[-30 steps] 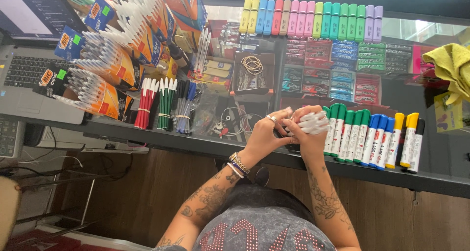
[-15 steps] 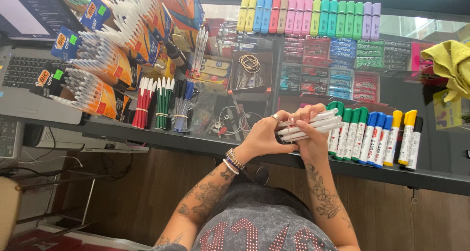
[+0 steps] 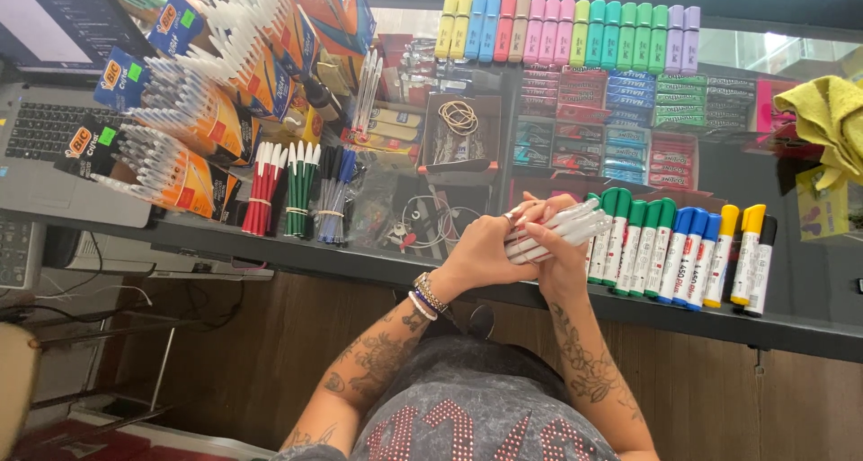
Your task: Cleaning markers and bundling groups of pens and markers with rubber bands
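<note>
Several bundles of ballpoint pens [image 3: 297,187], red, green and blue and each tied with a band, lie at the left of the glass counter [image 3: 270,245], just right of the orange boxes of white-capped pens [image 3: 180,119] and a laptop [image 3: 54,128]. Rightward, a clutter of rubber bands [image 3: 458,115] and small oddments sits behind the glass.

At the middle, the left hand [image 3: 481,254] and right hand [image 3: 562,254] meet over the counter's front edge, both closed round a small bunch of white markers [image 3: 562,232]. A second ago the bunch was bunched tight between the fingers, hardly showing. Half a second ago its white ends stuck out to the right, and now it juts out further, angled up and right, with the left fingers wrapped round its near end and the right hand cupping it from below. The markers seem to be getting squared up into one even handful.

Just right of the hands lies a row of thick markers [image 3: 674,245] with green, blue, yellow and black caps. Behind it are a line of pastel highlighters [image 3: 566,30], stacked packs of sweets [image 3: 620,110] and a yellow cloth [image 3: 831,119].
</note>
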